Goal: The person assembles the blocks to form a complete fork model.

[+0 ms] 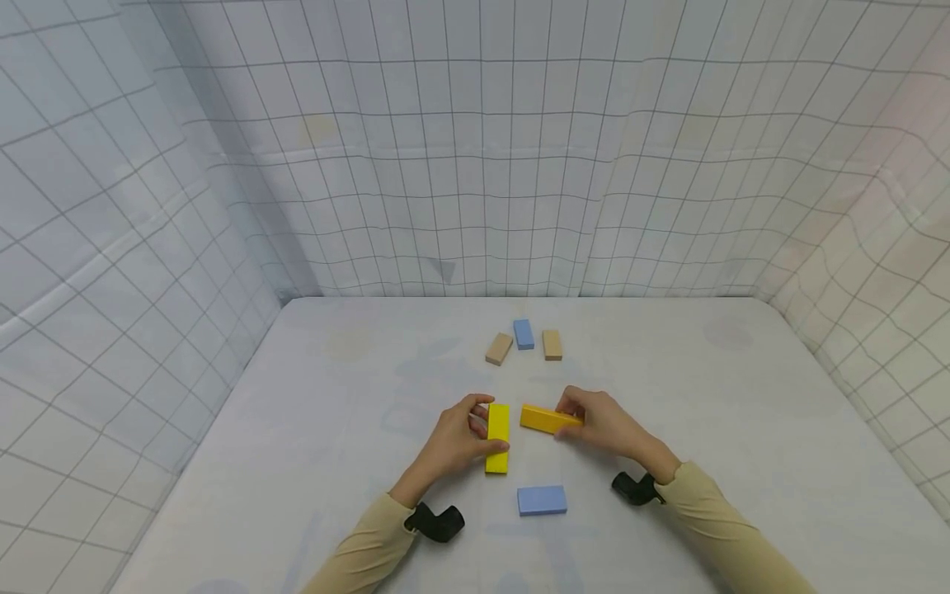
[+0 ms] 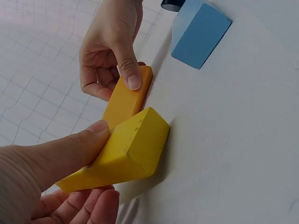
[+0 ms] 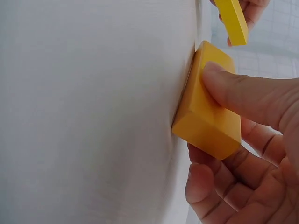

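My left hand (image 1: pixel 454 437) holds a bright yellow rectangular block (image 1: pixel 499 419) by its sides, thumb at the near part and fingers along the left. In the left wrist view the yellow block (image 2: pixel 140 147) is tilted, one end close over the white surface. To its right, my right hand (image 1: pixel 607 422) pinches an orange block (image 1: pixel 538 418) between thumb and fingers. The orange block's left end points toward the yellow one, with a small gap between them in the head view. In the right wrist view the orange block (image 3: pixel 205 123) stands on edge, right at the tabletop.
A blue block (image 1: pixel 542 501) lies flat, nearer the body than both hands. Farther back lie a tan block (image 1: pixel 500 349), a smaller-looking blue block (image 1: pixel 524 334) and another tan block (image 1: pixel 552 345). White gridded curtains (image 1: pixel 519 165) surround the white table (image 1: pixel 356 371).
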The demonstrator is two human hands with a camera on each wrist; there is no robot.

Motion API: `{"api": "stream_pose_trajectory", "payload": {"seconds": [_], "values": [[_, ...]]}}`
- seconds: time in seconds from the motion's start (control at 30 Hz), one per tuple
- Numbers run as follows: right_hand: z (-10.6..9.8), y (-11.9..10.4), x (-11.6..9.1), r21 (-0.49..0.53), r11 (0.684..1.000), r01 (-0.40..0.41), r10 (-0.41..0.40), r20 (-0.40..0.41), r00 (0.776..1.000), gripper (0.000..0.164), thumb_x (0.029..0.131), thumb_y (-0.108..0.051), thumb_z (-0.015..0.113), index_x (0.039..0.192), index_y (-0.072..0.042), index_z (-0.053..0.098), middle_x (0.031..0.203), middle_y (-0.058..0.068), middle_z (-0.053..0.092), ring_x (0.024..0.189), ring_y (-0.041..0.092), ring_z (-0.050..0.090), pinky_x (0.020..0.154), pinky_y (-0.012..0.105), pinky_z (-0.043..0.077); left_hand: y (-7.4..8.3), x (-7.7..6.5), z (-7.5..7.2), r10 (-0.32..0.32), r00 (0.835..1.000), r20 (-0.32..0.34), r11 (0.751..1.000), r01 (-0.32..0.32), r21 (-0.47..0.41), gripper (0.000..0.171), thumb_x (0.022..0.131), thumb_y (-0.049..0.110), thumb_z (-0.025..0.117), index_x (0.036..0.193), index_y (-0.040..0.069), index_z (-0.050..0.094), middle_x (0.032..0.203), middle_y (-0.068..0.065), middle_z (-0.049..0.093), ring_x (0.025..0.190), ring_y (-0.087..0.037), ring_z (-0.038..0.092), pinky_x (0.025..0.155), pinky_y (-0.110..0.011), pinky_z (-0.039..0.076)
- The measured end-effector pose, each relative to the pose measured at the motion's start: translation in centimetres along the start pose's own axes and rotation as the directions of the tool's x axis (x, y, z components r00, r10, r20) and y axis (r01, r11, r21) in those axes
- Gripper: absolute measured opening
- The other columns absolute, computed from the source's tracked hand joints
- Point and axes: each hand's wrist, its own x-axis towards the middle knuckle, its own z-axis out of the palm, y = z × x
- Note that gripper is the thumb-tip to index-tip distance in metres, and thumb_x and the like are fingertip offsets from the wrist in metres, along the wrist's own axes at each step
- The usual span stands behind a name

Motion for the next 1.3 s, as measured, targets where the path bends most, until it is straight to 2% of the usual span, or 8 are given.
{"api": "stream_pose_trajectory", "payload": {"seconds": [0.2, 0.5, 0.63, 0.83, 1.0, 1.13, 1.3], "values": [[0.3, 0.4, -0.1, 0.014, 1.000, -0.025, 0.026, -0.038, 0.999, 0.021, 0.081, -0.017, 0.077, 0.093, -0.014, 0.060, 0.084, -0.008, 0.061, 0.072, 0.010, 0.051, 0.065, 0.028, 0.045, -0.2, 0.1, 0.0, -0.022, 1.000, 0.000, 1.000, 0.022, -0.002, 0.065, 0.073, 0.027, 0.084, 0.128, 0.005, 0.056, 0.095, 0.000, 0.058, 0.076, -0.011, 0.056, 0.065, -0.026, 0.048], [0.0, 0.5, -0.3, 0.073, 0.997, -0.040, 0.050, -0.152, 0.987, 0.019, 0.084, -0.009, 0.073, 0.096, -0.009, 0.059, 0.086, -0.002, 0.062, 0.069, 0.013, 0.050, 0.061, 0.028, 0.044, 0.0, 0.5, 0.1, -0.022, 0.999, -0.024, 0.999, 0.021, -0.036, 0.055, 0.079, 0.023, 0.080, 0.126, 0.005, 0.057, 0.099, -0.004, 0.060, 0.076, -0.012, 0.058, 0.063, -0.026, 0.048], [-0.1, 0.4, -0.3, 0.107, 0.992, -0.069, 0.089, -0.195, 0.977, 0.020, 0.084, -0.008, 0.072, 0.099, -0.007, 0.058, 0.089, 0.001, 0.062, 0.069, 0.014, 0.050, 0.058, 0.027, 0.044, 0.4, 1.2, 0.4, -0.031, 0.999, -0.022, 0.995, 0.029, -0.093, 0.056, 0.079, 0.024, 0.079, 0.126, 0.003, 0.057, 0.099, -0.006, 0.062, 0.079, -0.014, 0.062, 0.064, -0.026, 0.050], [-0.2, 0.5, -0.4, 0.147, 0.984, -0.098, 0.133, -0.252, 0.958, 0.021, 0.085, -0.008, 0.071, 0.101, -0.006, 0.057, 0.092, 0.005, 0.064, 0.068, 0.016, 0.051, 0.055, 0.027, 0.045, 0.9, 2.7, 1.6, -0.068, 0.997, -0.021, 0.986, 0.064, -0.155, 0.061, 0.076, 0.025, 0.081, 0.126, -0.001, 0.057, 0.095, -0.006, 0.063, 0.077, -0.015, 0.064, 0.063, -0.026, 0.052], [-0.4, 0.5, -0.4, 0.172, 0.977, -0.126, 0.169, -0.263, 0.950, 0.022, 0.085, -0.009, 0.071, 0.102, -0.006, 0.057, 0.091, 0.006, 0.064, 0.066, 0.017, 0.050, 0.052, 0.028, 0.045, 1.3, 3.6, 2.7, -0.098, 0.995, -0.027, 0.978, 0.092, -0.186, 0.063, 0.073, 0.023, 0.084, 0.124, -0.003, 0.057, 0.090, -0.005, 0.062, 0.073, -0.014, 0.064, 0.060, -0.026, 0.052], [-0.4, 0.5, -0.5, 0.176, 0.976, -0.132, 0.177, -0.274, 0.945, 0.022, 0.085, -0.009, 0.072, 0.102, -0.006, 0.057, 0.091, 0.007, 0.064, 0.066, 0.018, 0.051, 0.054, 0.028, 0.045, 1.6, 4.2, 3.1, -0.127, 0.991, -0.033, 0.977, 0.119, -0.175, 0.065, 0.071, 0.024, 0.085, 0.123, -0.003, 0.058, 0.088, -0.004, 0.063, 0.069, -0.013, 0.063, 0.060, -0.026, 0.051], [-0.5, 0.6, -0.5, 0.172, 0.975, -0.142, 0.189, -0.299, 0.935, 0.022, 0.085, -0.008, 0.072, 0.101, -0.005, 0.057, 0.091, 0.008, 0.065, 0.066, 0.018, 0.052, 0.054, 0.028, 0.046, 1.7, 4.8, 3.2, -0.153, 0.987, -0.043, 0.983, 0.147, -0.112, 0.066, 0.070, 0.028, 0.086, 0.122, -0.002, 0.059, 0.084, -0.001, 0.063, 0.069, -0.012, 0.060, 0.064, -0.028, 0.049]]}}
